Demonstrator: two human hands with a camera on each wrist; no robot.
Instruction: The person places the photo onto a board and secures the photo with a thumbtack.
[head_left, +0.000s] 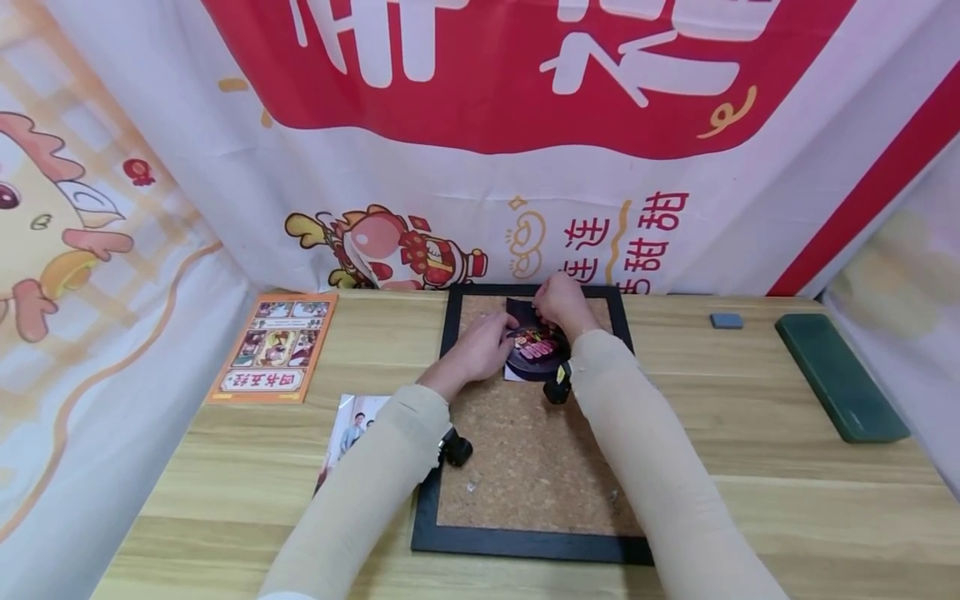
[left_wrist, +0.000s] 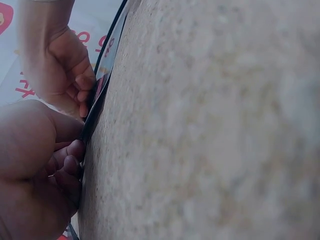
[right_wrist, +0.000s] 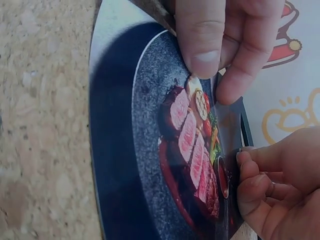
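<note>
A glossy photo print of sliced steak on a dark round plate (right_wrist: 187, 150) lies bowed on the far part of a black-framed cork board (head_left: 525, 458). My left hand (head_left: 482, 343) holds the print by its left side, thumb pressed on its face, as the right wrist view shows. At the print's far edge, my right hand (head_left: 564, 302) pinches a small shiny pin (right_wrist: 241, 149), mostly hidden by the fingertips. Seen edge-on in the left wrist view, the print curves up a little from the cork beside both hands.
Small clear bits (head_left: 471, 486) sit on the lower cork. Left of the board are an orange booklet (head_left: 273, 348) and a people photo (head_left: 352, 429), partly under my left sleeve. To the right are a grey-blue block (head_left: 727, 321) and a green case (head_left: 840, 375). A printed curtain (head_left: 465, 183) hangs behind.
</note>
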